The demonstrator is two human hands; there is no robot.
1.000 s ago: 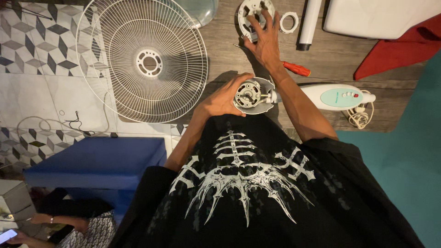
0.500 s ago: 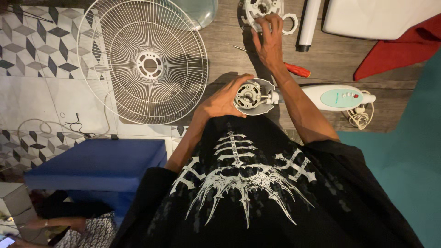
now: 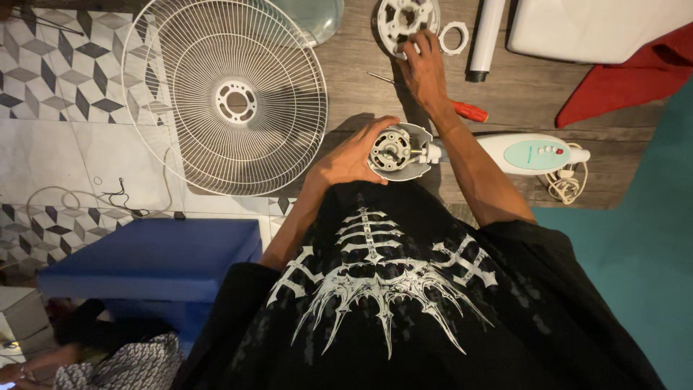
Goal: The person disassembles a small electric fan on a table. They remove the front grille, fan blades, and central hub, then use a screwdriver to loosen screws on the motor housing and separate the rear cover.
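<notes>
One fan grille [image 3: 227,94], one screwdriver [image 3: 462,108], one plastic ring [image 3: 454,37].

The left hand [image 3: 351,157] is held close to the body with its fingers curled in a grasp, while the right arm is stretched forward, its hand [image 3: 424,72] lowered palm-down with fingertips pinched together.

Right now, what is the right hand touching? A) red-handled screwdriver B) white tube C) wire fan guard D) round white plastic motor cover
D: the right hand has its fingertips on the round white plastic motor cover at the top of the wooden floor, while the red-handled screwdriver lies untouched beside the forearm.
</notes>
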